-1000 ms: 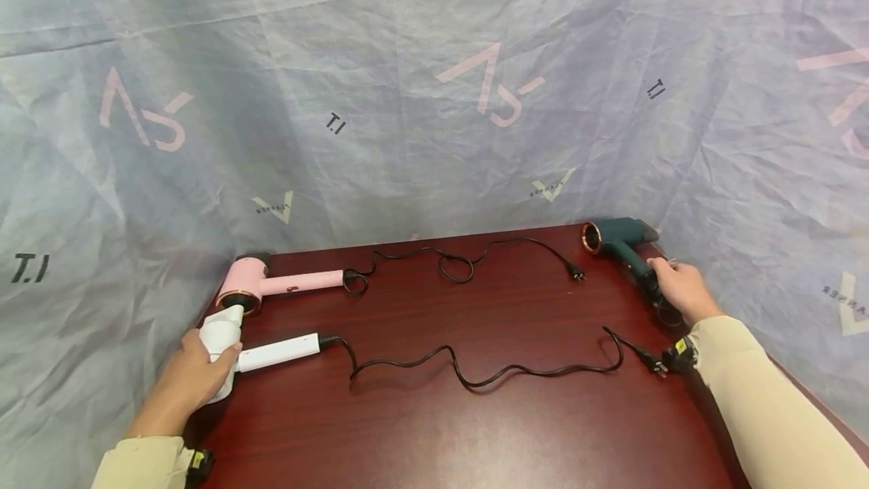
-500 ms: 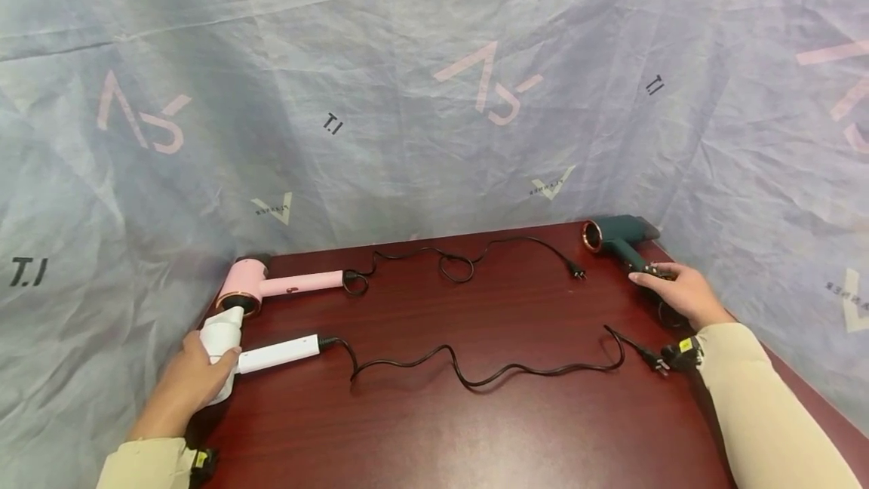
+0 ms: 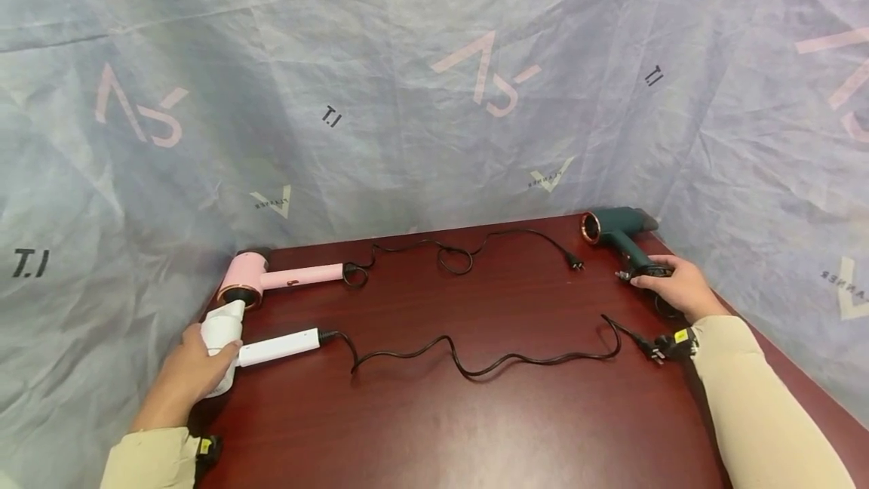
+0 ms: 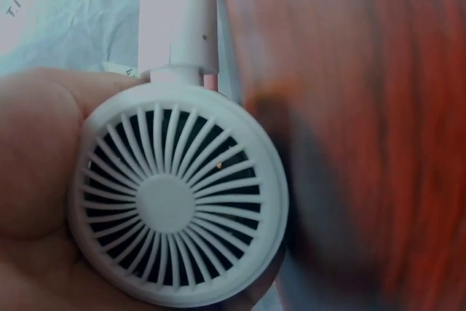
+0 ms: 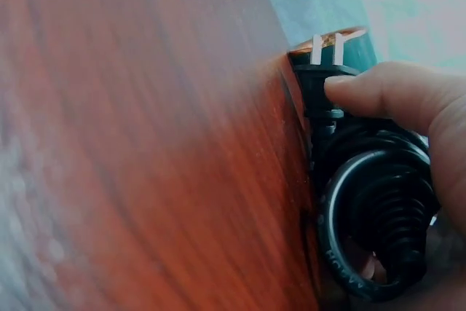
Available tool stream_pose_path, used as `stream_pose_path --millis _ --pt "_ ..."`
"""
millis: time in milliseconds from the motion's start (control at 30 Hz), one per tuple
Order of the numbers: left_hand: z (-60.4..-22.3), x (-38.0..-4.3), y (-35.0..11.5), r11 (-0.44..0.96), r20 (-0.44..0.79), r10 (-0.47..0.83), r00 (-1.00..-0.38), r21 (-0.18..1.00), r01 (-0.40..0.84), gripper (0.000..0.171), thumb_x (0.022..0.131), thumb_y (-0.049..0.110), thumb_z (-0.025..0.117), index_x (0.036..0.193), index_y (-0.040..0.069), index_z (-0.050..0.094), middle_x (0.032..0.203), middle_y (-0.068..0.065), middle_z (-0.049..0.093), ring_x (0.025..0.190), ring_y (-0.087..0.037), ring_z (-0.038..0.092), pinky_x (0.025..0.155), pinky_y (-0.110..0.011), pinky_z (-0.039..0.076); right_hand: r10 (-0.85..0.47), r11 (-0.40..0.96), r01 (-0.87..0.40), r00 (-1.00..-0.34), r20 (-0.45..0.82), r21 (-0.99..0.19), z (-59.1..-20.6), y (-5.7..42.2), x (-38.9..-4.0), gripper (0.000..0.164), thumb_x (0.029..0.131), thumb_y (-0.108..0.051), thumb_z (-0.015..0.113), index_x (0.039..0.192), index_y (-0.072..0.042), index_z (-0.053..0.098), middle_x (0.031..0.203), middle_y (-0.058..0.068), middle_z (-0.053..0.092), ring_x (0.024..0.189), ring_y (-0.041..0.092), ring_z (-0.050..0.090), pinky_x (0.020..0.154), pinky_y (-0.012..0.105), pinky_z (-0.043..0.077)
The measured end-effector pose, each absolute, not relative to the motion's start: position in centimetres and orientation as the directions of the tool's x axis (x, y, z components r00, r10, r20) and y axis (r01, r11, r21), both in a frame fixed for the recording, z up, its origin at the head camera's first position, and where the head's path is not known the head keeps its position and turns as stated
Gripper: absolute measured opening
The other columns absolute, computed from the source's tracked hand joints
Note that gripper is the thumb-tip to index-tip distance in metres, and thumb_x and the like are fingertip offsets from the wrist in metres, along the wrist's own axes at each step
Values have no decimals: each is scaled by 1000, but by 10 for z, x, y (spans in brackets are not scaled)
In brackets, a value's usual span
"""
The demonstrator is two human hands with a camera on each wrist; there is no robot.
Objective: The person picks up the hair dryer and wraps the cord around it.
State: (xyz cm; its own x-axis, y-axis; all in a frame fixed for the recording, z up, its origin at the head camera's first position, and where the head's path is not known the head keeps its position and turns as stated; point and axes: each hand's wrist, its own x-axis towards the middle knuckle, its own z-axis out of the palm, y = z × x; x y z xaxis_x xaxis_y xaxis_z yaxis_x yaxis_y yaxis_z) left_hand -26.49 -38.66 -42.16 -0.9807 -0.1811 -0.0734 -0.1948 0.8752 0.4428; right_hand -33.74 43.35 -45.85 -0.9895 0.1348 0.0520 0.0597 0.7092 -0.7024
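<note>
On the left, my left hand (image 3: 190, 368) grips a white hair dryer (image 3: 280, 349) round its barrel, the handle pointing right. Its round slatted air intake (image 4: 167, 202) fills much of the left wrist view, with my palm along one side. At the far right, my right hand (image 3: 681, 287) is at the handle end of a dark green hair dryer (image 3: 619, 223) with a copper rim. My right thumb presses on its two-pin plug (image 5: 320, 89), and the coiled black cord (image 5: 336, 216) is gathered within that hand. Most of the right fingers are hidden behind the cord.
A pink hair dryer (image 3: 247, 272) lies at the back left, close to the white nozzle. Its cord (image 3: 407, 247) runs right to a plug (image 3: 575, 261). The white dryer's cord (image 3: 502, 361) winds across the dark red table (image 3: 434, 429). Grey cloth (image 3: 407, 96) surrounds the back and sides.
My right hand has shifted slightly left and its thumb has moved onto the green dryer's plug and coiled cord. My left hand keeps its hold on the white dryer.
</note>
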Motion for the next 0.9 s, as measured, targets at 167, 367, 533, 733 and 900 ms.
stream_pose_path --millis 167,367,533,733,900 --pt "-423 -266 -389 866 -110 -215 -970 438 -242 98 101 53 52 142 -29 17 128 -51 43 111 -59 53 93 -64 48 141 676 69 -989 36 -734 -459 431 -338 79 99 -51 63 155 0 41 146 35 47 125 43 48 91 42 44" --pt "-423 -267 -396 875 -129 -227 -965 407 -261 91 98 58 53 119 -30 46 109 -43 58 88 -43 63 77 -52 55 153 601 84 -988 11 -795 -456 430 -341 79 103 -57 52 159 -4 37 153 34 40 140 48 37 103 57 41" --pt "-419 -265 -401 862 -171 -220 -961 426 -273 90 99 58 50 121 -29 48 111 -41 60 88 -41 63 75 -48 54 208 544 91 -978 29 -834 -451 430 -343 76 103 -58 50 156 -4 43 160 26 36 144 41 34 107 49 39" --pt "-408 -260 -401 806 -149 -226 -963 527 -270 79 98 59 54 114 -19 55 97 -27 65 83 -32 62 64 -35 49 356 479 53 -924 139 -876 -444 428 -341 55 101 -51 59 142 -14 59 108 -23 63 101 0 57 79 15 46" --pt "-391 -259 -386 688 -101 -228 -968 687 -234 76 96 58 62 122 -13 55 97 -13 68 81 -19 63 66 -31 53 439 463 5 -870 225 -886 -421 410 -336 42 101 -45 60 134 -19 65 99 -28 60 94 -2 56 73 14 46"
